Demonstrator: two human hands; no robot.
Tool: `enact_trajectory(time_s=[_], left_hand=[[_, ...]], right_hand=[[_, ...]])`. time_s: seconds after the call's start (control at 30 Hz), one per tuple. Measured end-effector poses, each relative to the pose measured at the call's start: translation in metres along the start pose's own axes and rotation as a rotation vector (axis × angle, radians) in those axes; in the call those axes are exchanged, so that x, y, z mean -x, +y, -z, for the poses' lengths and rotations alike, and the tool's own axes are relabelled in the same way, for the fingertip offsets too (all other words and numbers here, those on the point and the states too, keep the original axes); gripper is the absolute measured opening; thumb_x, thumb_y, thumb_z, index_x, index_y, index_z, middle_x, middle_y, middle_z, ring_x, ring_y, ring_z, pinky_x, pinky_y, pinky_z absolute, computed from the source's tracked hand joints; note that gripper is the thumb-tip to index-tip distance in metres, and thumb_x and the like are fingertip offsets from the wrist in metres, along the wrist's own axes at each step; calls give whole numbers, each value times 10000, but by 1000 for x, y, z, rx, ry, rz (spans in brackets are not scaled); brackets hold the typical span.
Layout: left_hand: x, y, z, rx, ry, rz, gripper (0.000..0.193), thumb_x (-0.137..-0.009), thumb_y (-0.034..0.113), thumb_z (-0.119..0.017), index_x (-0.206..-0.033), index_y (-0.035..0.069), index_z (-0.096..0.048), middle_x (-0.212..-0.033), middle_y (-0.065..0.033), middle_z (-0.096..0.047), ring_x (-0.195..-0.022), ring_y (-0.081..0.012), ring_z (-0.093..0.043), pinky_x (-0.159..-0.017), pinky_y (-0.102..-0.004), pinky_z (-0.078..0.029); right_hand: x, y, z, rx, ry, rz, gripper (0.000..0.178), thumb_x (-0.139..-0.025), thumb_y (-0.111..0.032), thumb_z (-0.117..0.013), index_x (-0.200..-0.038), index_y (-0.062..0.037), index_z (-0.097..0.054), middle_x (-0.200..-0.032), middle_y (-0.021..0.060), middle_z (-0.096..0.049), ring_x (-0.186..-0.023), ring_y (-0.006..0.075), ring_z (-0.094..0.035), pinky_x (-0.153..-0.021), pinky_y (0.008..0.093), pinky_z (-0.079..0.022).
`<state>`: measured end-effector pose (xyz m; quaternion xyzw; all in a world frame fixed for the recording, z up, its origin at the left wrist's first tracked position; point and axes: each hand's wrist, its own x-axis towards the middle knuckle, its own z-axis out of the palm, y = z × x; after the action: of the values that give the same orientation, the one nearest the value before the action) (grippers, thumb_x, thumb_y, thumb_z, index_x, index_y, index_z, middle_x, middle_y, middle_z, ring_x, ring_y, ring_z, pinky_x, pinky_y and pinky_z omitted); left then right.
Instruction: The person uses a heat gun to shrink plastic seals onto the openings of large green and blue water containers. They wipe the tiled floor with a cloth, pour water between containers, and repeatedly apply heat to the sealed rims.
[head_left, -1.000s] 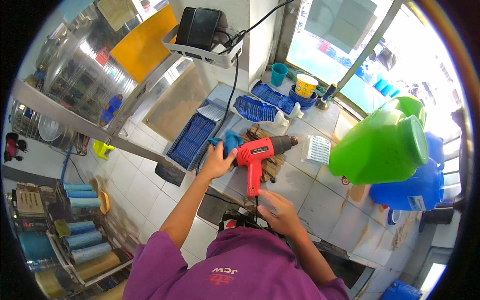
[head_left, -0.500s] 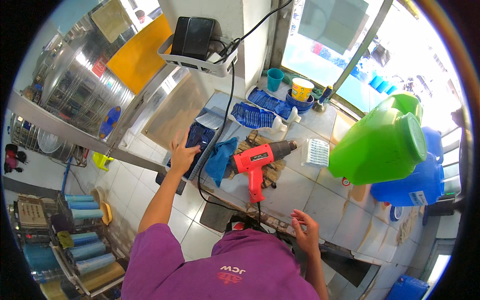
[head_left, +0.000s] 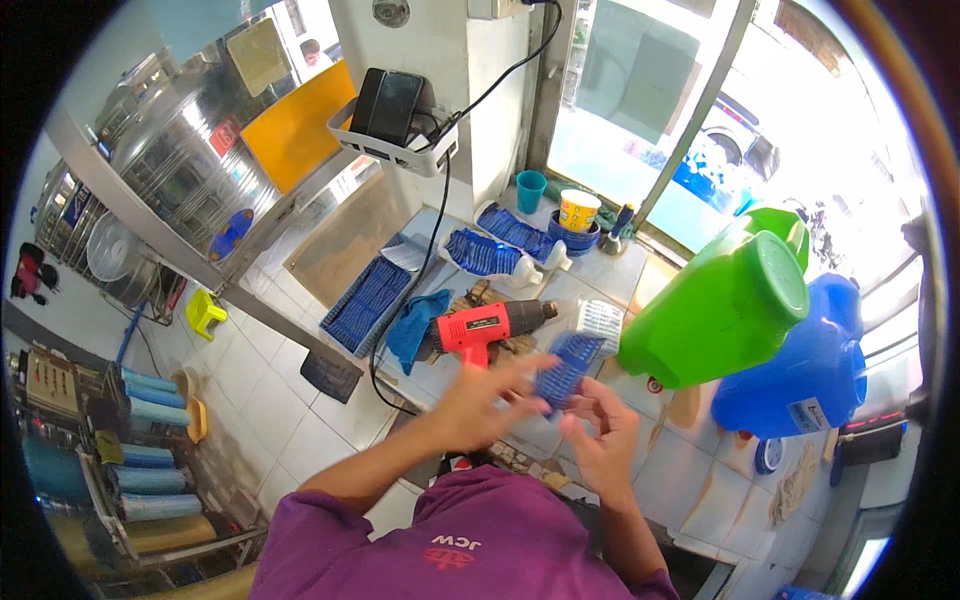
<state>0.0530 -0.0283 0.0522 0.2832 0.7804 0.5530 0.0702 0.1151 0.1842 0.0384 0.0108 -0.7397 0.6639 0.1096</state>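
Observation:
A flat blue printed piece of plastic film [head_left: 568, 370] is held up between my hands above the front of the tiled counter. My left hand [head_left: 480, 408], partly smeared by motion, has its fingertips at the film's left edge. My right hand [head_left: 606, 436] has its fingers bent in at the lower right edge. Just behind my left hand lies a red heat gun [head_left: 478, 322], its nozzle toward the right. Several more pieces of blue film fill a basket [head_left: 386, 340] left of it, with a teal cloth [head_left: 416, 326] between them.
Two cut white containers with blue film [head_left: 486, 254] stand farther back, near a teal cup [head_left: 531, 190] and a yellow-and-white tub [head_left: 579, 210]. A green jug [head_left: 715, 312] and a blue jug [head_left: 795, 360] occupy the right side. A black cable [head_left: 420, 270] hangs across the counter beside the basket.
My left hand has come from the basket to the middle with a piece of blue film. My right hand has risen to meet it. The whole view has shifted slightly.

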Motion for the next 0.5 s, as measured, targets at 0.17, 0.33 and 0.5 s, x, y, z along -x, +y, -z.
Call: enact_trajectory(time_s=[0.17, 0.33, 0.5], left_hand=[[-14, 25, -81, 272, 264, -50, 838, -812, 120, -851, -1524, 121, -410, -1375, -190, -613, -1223, -237, -643, -910, -392, -578], [-52, 25, -125, 506, 142, -25, 1102, -740, 186, -920, -1594, 102, -230, -1591, -177, -359, -1442, -325, -423, -1148, -455, -396], [-94, 24, -117, 847, -380, 130, 1188, -708, 289, -958, -1606, 57, -214, -1502, -176, -491, -1334, -276, -541, -1095, -382, -441]], right_hand=[[12, -19, 55, -158, 202, -56, 169, -930, -3, -730, -1088, 27, -676, -953, 40, -718, -865, 92, -666, -746, 237, -529], [21, -16, 98, -250, 103, -86, 113, -952, -11, -707, -1053, 6, -662, -944, 20, -697, -818, 56, -625, -722, 232, -510], [13, -29, 147, -384, -84, -21, 101, -988, -32, -659, -1081, -14, -623, -975, -11, -642, -865, 42, -570, -765, 213, -470]])
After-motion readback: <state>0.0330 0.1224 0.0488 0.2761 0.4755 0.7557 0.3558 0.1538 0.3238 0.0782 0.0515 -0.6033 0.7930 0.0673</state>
